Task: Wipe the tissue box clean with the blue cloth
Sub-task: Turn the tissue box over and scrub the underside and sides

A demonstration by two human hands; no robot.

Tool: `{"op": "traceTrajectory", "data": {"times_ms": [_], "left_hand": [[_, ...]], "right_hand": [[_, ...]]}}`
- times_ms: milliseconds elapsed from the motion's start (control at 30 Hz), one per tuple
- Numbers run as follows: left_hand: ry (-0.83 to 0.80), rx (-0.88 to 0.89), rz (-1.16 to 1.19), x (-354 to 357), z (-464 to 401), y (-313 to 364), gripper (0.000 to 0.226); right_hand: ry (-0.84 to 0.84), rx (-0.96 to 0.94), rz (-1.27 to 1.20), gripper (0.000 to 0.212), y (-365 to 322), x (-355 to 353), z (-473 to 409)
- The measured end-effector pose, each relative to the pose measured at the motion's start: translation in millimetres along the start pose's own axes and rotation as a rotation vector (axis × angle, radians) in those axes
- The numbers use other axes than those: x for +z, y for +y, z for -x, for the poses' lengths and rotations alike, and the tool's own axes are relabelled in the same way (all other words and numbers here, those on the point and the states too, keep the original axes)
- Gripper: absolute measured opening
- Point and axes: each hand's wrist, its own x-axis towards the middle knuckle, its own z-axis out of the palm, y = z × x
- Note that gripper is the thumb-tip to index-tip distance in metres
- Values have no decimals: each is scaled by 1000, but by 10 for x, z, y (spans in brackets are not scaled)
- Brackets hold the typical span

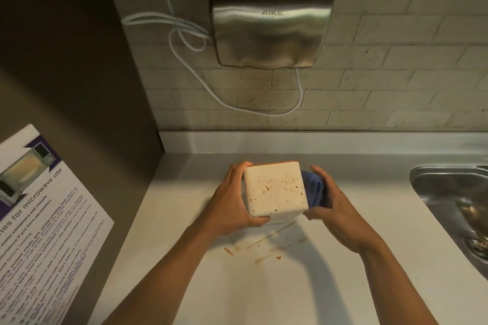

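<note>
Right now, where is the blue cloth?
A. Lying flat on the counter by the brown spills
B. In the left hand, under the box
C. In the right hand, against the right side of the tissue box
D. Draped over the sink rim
C: the blue cloth is bunched in the right hand against the right side of the tissue box, which the left hand grips.

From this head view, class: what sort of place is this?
Probably a shared kitchenette or break room: a steel sink, a wall-mounted hand dryer, and a microwave-use notice posted beside the counter.
</note>
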Motion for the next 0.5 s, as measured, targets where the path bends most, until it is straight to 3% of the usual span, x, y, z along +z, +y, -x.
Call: {"op": "traceTrajectory", "data": {"times_ms": [100,233,367,500], "left_hand": [[17,12,-9,24,28,9,111],[26,20,-25,78,27,53,112],[39,18,4,116,-16,72,112],[53,-10,53,140,-51,72,112]], "right_hand": [[172,35,-329,60,70,28,18],[329,19,-186,26,60,142,56],[501,-11,-86,18,146,206,115],[576,38,-563,19,253,295,190]]}}
